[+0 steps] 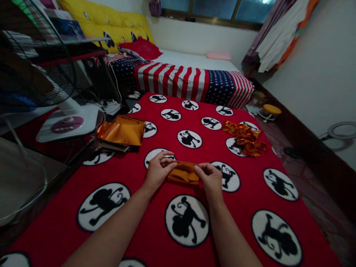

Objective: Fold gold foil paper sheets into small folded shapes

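A folded strip of orange-gold foil paper (183,173) lies across the middle of the red cloth, between my two hands. My left hand (160,167) pinches its left end, thumb on the near side and fingers curled behind. At the opposite end, my right hand (210,177) grips the strip between thumb and fingers. A stack of flat gold foil sheets (122,130) rests at the left edge of the cloth. Over on the right sits a pile of folded, crinkled gold foil pieces (243,135).
The red cloth (191,118) with monkey circles covers the surface before me. To the left stand a fan (68,122) and a cluttered shelf. Behind is a bed with a striped, starred cover (178,79). A small yellow-topped stool (271,109) is on the floor at right.
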Demonstrator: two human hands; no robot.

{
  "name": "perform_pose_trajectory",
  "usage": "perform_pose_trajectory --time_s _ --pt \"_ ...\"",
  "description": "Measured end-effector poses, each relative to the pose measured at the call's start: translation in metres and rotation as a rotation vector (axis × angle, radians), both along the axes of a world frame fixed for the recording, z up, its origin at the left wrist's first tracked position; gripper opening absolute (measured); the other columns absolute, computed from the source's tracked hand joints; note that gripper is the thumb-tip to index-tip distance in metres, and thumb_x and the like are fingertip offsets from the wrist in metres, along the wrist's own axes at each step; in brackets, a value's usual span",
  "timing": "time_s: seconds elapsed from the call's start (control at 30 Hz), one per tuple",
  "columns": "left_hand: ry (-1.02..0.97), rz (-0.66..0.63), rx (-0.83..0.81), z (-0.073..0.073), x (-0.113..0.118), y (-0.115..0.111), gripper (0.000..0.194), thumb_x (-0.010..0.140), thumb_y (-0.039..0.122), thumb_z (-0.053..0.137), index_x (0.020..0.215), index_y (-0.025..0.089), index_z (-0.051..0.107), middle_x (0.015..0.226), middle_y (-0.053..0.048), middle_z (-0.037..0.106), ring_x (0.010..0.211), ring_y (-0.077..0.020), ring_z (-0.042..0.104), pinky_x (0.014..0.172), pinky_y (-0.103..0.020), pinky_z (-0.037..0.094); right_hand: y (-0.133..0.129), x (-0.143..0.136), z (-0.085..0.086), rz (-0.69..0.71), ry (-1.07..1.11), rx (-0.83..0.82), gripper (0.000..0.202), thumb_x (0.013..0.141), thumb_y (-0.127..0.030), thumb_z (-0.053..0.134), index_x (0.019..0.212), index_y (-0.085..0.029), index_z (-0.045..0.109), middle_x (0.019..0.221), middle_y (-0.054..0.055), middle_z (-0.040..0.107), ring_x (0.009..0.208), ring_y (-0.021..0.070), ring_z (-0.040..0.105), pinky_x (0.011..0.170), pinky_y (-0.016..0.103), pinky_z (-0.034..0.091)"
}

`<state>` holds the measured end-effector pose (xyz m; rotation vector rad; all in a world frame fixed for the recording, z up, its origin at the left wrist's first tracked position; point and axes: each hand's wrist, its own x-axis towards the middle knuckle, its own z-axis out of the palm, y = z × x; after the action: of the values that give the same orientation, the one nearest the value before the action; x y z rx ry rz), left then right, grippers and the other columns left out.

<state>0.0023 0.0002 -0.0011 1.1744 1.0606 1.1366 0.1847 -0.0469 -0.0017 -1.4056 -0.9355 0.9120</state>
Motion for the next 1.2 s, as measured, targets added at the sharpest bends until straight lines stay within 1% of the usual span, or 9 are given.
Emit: perform_pose_trajectory --time_s 0.2,0.5,0.67,0.87,1.0,1.2 --pt "-0.011 -0.009 -0.004 -0.0007 -0.0007 0.0004 0.04 0.069 0.024 0.076 0.103 0.017 0.057 0.075 -0.001 0.07 0.07 -0.0144 0.069 0.065 -0.021 0.052 -0.001 0.0003 0.0017 -0.004 0.005 -0.01 0.024 0.07 -0.038 0.075 0.07 -0.016 0.067 0.063 0.001 0.063 0.057 0.0132 0.055 0.052 0.023 0.043" --pt "-0.01 -0.005 0.001 -0.0009 0.0001 0.0011 0.039 0.069 0.024 0.076 0.103 0.017 0.058 0.075 0.0 0.069 0.07 -0.013 0.068 0.065 -0.02 0.052 -0.0016 0.0004 0.0008 -0.002 0.029 -0.006 0.025 0.071 -0.04 0.075 0.072 -0.016 0.068 0.064 0.001 0.064 0.057 0.0138 0.056 0.053 0.024 0.044" --pt "-0.004 0.007 0.017 -0.001 -0.0017 0.0016 0.034 0.073 0.025 0.072 0.104 0.016 0.059 0.075 0.0 0.069 0.071 -0.012 0.068 0.065 -0.018 0.051 -0.0014 0.0004 0.0013 -0.007 0.022 0.0 0.024 0.07 -0.04 0.074 0.071 -0.016 0.069 0.064 0.001 0.064 0.058 0.0137 0.057 0.054 0.024 0.045" --pt "0.032 0.016 0.044 -0.0026 -0.0028 0.0018 0.034 0.075 0.026 0.07 0.106 0.017 0.059 0.076 -0.001 0.07 0.072 -0.0129 0.068 0.065 -0.019 0.052 -0.0011 0.0 -0.0001 -0.01 0.033 -0.002 0.024 0.07 -0.039 0.075 0.071 -0.016 0.069 0.063 0.0 0.063 0.057 0.0131 0.055 0.053 0.024 0.043" --pt "0.056 0.034 0.06 -0.0024 -0.0028 0.0018 0.034 0.075 0.027 0.07 0.105 0.017 0.059 0.077 -0.001 0.071 0.072 -0.0135 0.068 0.065 -0.019 0.052 -0.0009 -0.0002 0.0001 -0.016 0.021 0.001 0.024 0.071 -0.039 0.074 0.071 -0.016 0.069 0.062 0.0 0.062 0.055 0.0119 0.053 0.051 0.022 0.04" --pt "0.049 0.04 0.043 -0.0025 -0.0028 0.0014 0.035 0.075 0.03 0.07 0.105 0.017 0.059 0.077 -0.002 0.071 0.071 -0.0149 0.069 0.064 -0.021 0.053 -0.0009 -0.0003 0.0006 -0.021 0.007 0.006 0.023 0.071 -0.038 0.074 0.071 -0.016 0.068 0.063 0.0 0.062 0.057 0.0122 0.053 0.052 0.022 0.04"
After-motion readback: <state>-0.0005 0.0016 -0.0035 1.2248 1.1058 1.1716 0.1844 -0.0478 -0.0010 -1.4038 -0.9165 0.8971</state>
